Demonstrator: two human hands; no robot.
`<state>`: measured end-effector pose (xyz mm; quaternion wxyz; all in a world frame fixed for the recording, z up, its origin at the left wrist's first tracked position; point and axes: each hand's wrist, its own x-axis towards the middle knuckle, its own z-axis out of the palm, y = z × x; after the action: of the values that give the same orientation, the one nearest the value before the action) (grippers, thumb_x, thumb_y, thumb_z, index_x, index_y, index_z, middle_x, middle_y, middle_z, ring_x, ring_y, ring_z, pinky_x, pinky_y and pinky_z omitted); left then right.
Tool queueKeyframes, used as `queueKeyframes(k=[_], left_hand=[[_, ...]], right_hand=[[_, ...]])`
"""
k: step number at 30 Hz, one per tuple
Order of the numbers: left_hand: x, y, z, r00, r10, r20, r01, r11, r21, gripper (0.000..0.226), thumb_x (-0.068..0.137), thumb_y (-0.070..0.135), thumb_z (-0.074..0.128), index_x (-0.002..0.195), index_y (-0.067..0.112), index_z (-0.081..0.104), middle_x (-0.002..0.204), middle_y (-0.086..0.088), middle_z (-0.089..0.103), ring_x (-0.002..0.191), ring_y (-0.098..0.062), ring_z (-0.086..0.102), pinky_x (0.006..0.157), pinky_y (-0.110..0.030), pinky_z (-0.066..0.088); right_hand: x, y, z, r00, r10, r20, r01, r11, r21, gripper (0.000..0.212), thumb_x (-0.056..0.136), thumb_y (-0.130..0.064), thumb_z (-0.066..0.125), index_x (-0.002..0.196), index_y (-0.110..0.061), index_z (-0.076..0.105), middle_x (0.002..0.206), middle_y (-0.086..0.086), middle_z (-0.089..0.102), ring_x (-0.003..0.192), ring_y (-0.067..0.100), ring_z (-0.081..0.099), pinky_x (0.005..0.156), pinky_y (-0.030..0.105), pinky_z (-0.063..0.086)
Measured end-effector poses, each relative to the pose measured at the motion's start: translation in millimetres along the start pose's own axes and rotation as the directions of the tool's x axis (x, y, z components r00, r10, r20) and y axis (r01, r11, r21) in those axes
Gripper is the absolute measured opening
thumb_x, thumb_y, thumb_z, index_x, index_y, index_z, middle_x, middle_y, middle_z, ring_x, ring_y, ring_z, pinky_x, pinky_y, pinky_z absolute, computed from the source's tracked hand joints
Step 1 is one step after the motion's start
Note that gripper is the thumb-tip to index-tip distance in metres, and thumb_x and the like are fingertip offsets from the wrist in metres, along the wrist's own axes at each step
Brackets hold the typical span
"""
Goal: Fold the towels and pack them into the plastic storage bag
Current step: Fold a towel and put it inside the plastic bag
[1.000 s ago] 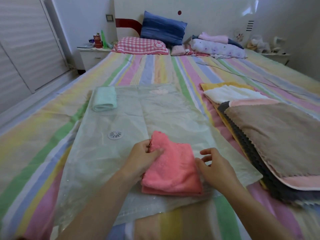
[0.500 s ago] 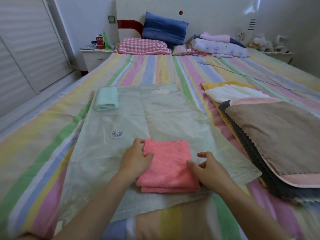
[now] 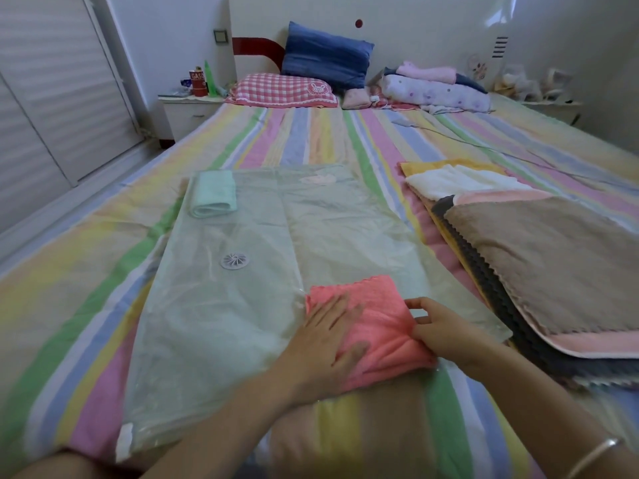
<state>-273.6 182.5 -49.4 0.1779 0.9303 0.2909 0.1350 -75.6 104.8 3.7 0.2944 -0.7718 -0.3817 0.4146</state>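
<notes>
A folded pink towel (image 3: 377, 316) lies on the near right part of the clear plastic storage bag (image 3: 242, 305), which is spread flat on the striped bed. My left hand (image 3: 325, 340) presses flat on the towel's left side with straight fingers. My right hand (image 3: 446, 330) pinches the towel's right edge. A folded mint-green towel (image 3: 213, 193) lies at the bag's far left corner. A stack of unfolded towels, with a brown one (image 3: 539, 257) on top and a white one (image 3: 460, 181) behind, lies to the right of the bag.
The bag has a round white valve (image 3: 235, 260). Pillows (image 3: 325, 58) and folded bedding (image 3: 435, 89) lie at the headboard. A thin cable (image 3: 484, 146) runs across the bed's far right. A nightstand (image 3: 188, 114) with bottles stands at the far left.
The pink towel has been flattened and shifted a little right. My left hand went from gripping its left edge to pressing flat on it. My right hand now pinches the right edge.
</notes>
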Motion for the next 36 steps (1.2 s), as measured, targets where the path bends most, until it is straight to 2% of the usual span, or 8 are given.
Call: queueKeyframes(k=[4, 7, 11, 16, 19, 24, 30, 36], left_hand=[[-6.8, -5.7, -16.9, 0.962, -0.084, -0.261, 0.045, 0.987, -0.153, 0.052, 0.093, 0.045, 0.033, 0.138, 0.022, 0.047, 0.146, 0.004, 0.043, 0.135, -0.008, 0.036, 0.114, -0.027, 0.027], [-15.6, -11.6, -31.2, 0.923, -0.120, -0.366, 0.098, 0.992, -0.078, 0.020, 0.087, 0.026, 0.051, 0.104, 0.025, 0.059, 0.104, 0.012, 0.057, 0.099, -0.006, 0.054, 0.087, -0.023, 0.044], [-30.0, -6.5, -39.9, 0.992, -0.022, -0.126, 0.027, 0.999, 0.034, 0.028, 0.075, 0.055, 0.050, 0.084, 0.029, 0.057, 0.085, 0.014, 0.057, 0.083, -0.005, 0.051, 0.070, -0.027, 0.046], [-33.7, -5.6, -44.8, 0.996, 0.013, 0.089, -0.030, 0.981, 0.193, 0.051, 0.063, 0.071, 0.057, 0.094, 0.031, 0.056, 0.100, 0.014, 0.055, 0.094, -0.010, 0.050, 0.073, -0.027, 0.043], [-32.6, -4.0, -48.6, 0.992, 0.019, 0.126, -0.048, 0.972, 0.231, 0.053, 0.066, 0.069, 0.066, 0.101, 0.030, 0.055, 0.108, 0.014, 0.052, 0.099, -0.009, 0.047, 0.070, -0.025, 0.035], [-33.5, -6.5, -51.0, 0.985, 0.015, 0.171, -0.054, 0.972, 0.227, 0.053, 0.068, 0.067, 0.067, 0.100, 0.028, 0.054, 0.109, 0.013, 0.051, 0.101, -0.010, 0.046, 0.070, -0.025, 0.036], [-40.6, -13.0, -55.0, 0.975, 0.030, 0.220, -0.070, 0.982, 0.177, 0.058, 0.061, 0.068, 0.058, 0.105, 0.031, 0.058, 0.109, 0.016, 0.056, 0.101, -0.007, 0.050, 0.077, -0.028, 0.046], [-44.2, -18.5, -58.0, 0.986, -0.022, 0.167, 0.023, 1.000, -0.001, 0.059, 0.062, 0.075, 0.051, 0.105, 0.037, 0.065, 0.107, 0.022, 0.064, 0.094, 0.005, 0.055, 0.084, -0.027, 0.048]], right_hand=[[8.9, -1.1, -8.3, 0.978, -0.127, -0.162, 0.078, 0.957, -0.281, 0.050, 0.089, -0.006, 0.043, 0.137, -0.021, 0.035, 0.078, 0.006, 0.058, 0.066, 0.021, 0.055, 0.055, 0.029, 0.038], [3.2, -13.9, -3.4, 0.984, -0.116, -0.137, 0.052, 0.915, -0.401, 0.040, 0.090, -0.034, 0.055, 0.121, -0.020, 0.033, 0.087, 0.002, 0.057, 0.076, 0.021, 0.057, 0.064, 0.031, 0.042], [1.3, -22.3, 12.3, 0.990, -0.118, -0.080, 0.029, 0.714, -0.700, 0.050, 0.081, -0.041, 0.059, 0.117, -0.013, 0.036, 0.115, 0.013, 0.049, 0.107, 0.032, 0.051, 0.088, 0.038, 0.044], [-3.3, -39.9, 23.7, 0.884, -0.462, -0.074, 0.127, 0.388, -0.913, 0.037, 0.086, -0.009, 0.045, 0.121, -0.020, 0.044, 0.107, 0.009, 0.052, 0.103, 0.030, 0.047, 0.084, 0.037, 0.037], [-16.9, -44.0, 40.4, 0.827, -0.562, 0.003, 0.151, 0.219, -0.964, 0.028, 0.093, -0.020, 0.040, 0.115, -0.017, 0.057, 0.110, 0.007, 0.048, 0.105, 0.027, 0.041, 0.085, 0.037, 0.032], [-39.9, -38.1, 57.6, 0.879, -0.475, 0.047, 0.179, 0.236, -0.955, 0.086, 0.072, -0.084, 0.040, 0.114, -0.012, 0.056, 0.110, 0.008, 0.040, 0.103, 0.027, 0.036, 0.088, 0.039, 0.031], [-38.9, -33.0, 58.4, 0.885, -0.466, 0.010, 0.167, 0.297, -0.940, 0.051, 0.083, -0.054, 0.057, 0.113, -0.013, 0.055, 0.116, 0.007, 0.038, 0.104, 0.027, 0.041, 0.080, 0.035, 0.035], [-33.0, -27.7, 37.4, 0.898, -0.439, -0.043, 0.138, 0.373, -0.917, 0.031, 0.093, -0.032, 0.043, 0.117, -0.015, 0.055, 0.115, 0.007, 0.044, 0.103, 0.027, 0.050, 0.069, 0.034, 0.035]])
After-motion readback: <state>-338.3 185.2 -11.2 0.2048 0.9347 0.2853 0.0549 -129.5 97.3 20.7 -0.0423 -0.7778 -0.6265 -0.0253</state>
